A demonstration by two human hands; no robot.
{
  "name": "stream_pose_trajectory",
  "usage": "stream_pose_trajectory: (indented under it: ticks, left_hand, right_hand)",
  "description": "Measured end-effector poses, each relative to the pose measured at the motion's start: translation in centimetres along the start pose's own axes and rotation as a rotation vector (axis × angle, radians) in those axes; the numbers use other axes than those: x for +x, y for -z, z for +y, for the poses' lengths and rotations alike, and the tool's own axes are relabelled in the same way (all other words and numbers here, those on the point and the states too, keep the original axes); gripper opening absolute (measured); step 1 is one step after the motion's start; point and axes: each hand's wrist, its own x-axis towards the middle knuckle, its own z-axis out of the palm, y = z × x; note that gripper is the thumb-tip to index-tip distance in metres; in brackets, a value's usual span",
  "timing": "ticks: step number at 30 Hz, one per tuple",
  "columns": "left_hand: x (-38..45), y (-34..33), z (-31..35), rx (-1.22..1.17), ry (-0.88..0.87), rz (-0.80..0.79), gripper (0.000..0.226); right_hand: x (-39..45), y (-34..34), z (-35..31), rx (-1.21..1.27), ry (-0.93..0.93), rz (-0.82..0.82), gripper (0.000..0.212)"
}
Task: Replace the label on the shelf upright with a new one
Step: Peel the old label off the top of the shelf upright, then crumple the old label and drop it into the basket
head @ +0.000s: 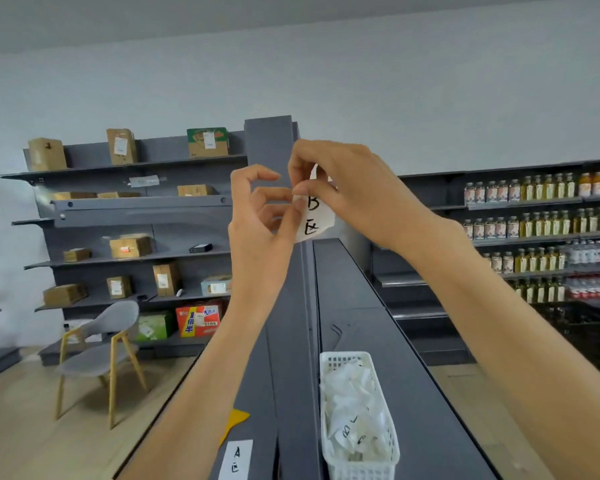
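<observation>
A white paper label (315, 220) with a handwritten "B" and a character hangs in front of the grey shelf upright (268, 143). My right hand (340, 188) pinches the label's top edge between thumb and fingers. My left hand (260, 216) pinches its left edge with thumb and forefinger. Whether the label touches the upright is hidden by my fingers. Low on the shelf end, near the bottom of the view, sits another white label (236, 459) marked "A".
A white plastic basket (378, 474) of crumpled labels stands on the grey shelf top (354, 289). A grey chair (101, 355) stands at the left before shelves of cardboard boxes (47, 154). Shelves of bottles (534, 188) fill the right.
</observation>
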Motion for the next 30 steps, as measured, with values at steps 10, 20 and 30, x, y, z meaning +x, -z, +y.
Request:
stream_pose_trajectory:
  ticks: [10,20,30]
  left_hand:
    - [-3.6,-0.5,-1.5,0.000,0.134,0.048,0.034]
    - [-5.2,0.2,-1.2,-0.126,0.234,0.022,0.050]
    - [-5.9,0.0,-2.6,0.143,0.142,-0.242,0.021]
  right_hand:
    - [-6.8,-4.8,1.7,0.431,-0.244,0.144,0.027]
    - [-10.4,-5.3,2.2,0.782,-0.395,0.154,0.047]
    - [-11.3,-5.5,1.9,0.752,-0.481,0.285,0.018]
